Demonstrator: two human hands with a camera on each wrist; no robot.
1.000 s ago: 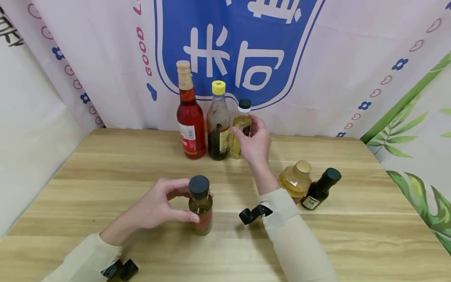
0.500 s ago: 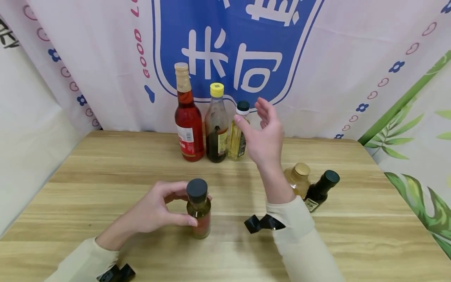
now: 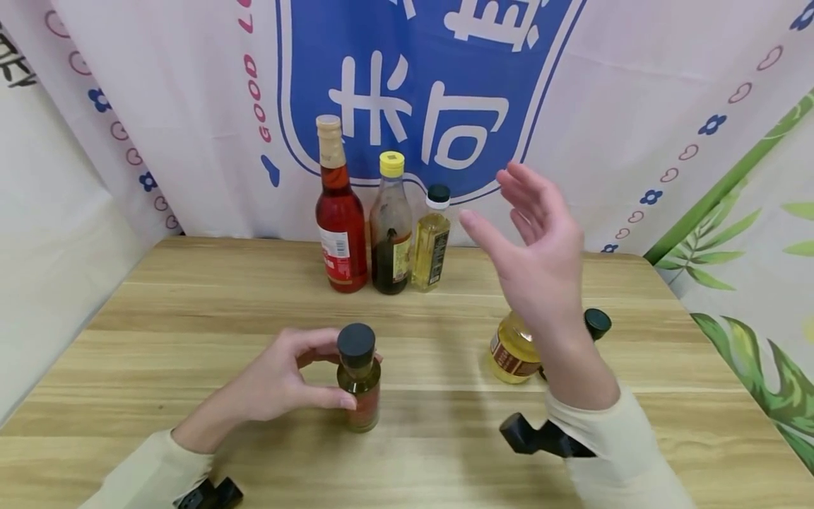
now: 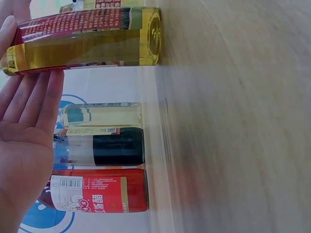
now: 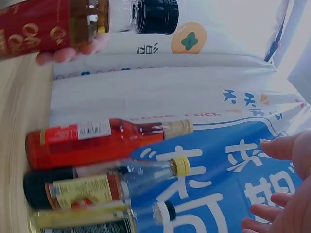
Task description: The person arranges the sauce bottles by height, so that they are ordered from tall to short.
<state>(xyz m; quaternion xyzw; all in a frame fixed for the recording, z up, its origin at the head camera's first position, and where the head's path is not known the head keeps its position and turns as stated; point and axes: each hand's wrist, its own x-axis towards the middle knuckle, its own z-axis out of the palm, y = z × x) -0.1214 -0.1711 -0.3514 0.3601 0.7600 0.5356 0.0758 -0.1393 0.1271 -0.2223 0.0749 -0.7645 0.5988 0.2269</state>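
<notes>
My left hand (image 3: 273, 375) grips an oil bottle (image 3: 364, 403) with a black cap and red label, fingers and thumb around its body. The bottle stands upright at the middle of the table; its yellow-green contents show in the left wrist view. My right hand (image 3: 540, 261) is raised with fingers spread, holding nothing. To its left, at the back, a small bottle of pale yellow oil (image 3: 429, 247) with a dark green cap stands apart from it. Beside that are a yellow-capped bottle of dark liquid (image 3: 389, 261) and a tall bottle of red liquid (image 3: 342, 233).
Partly behind my right forearm are a rounded bottle of amber liquid (image 3: 514, 353) and a dark bottle whose green cap (image 3: 598, 324) shows. The wooden table (image 3: 210, 283) ends at a printed cloth (image 3: 210, 141) behind the back row.
My right hand has let go of the pale yellow oil bottle and moved right, its fingers spreading. The left hand still grips its bottle in the same place.
</notes>
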